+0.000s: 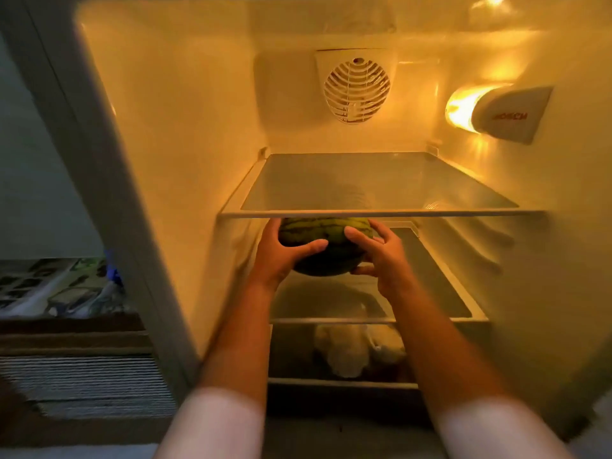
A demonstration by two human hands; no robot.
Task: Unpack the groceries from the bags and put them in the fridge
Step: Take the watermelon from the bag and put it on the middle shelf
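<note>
A small striped green watermelon (326,236) is held inside the open fridge, just under the front edge of the top glass shelf (381,212) and above the second glass shelf (440,279). My left hand (281,253) grips its left side with the thumb across the front. My right hand (381,251) grips its right side and underside. The melon's top is hidden behind the upper shelf's rim. Whether it rests on the second shelf I cannot tell.
A pale bagged item (347,352) lies in the compartment below the second shelf. A fan grille (356,89) sits on the back wall and a lit lamp housing (496,112) on the right wall. Left of the fridge are a patterned cloth (56,286) and a ribbed surface (86,379).
</note>
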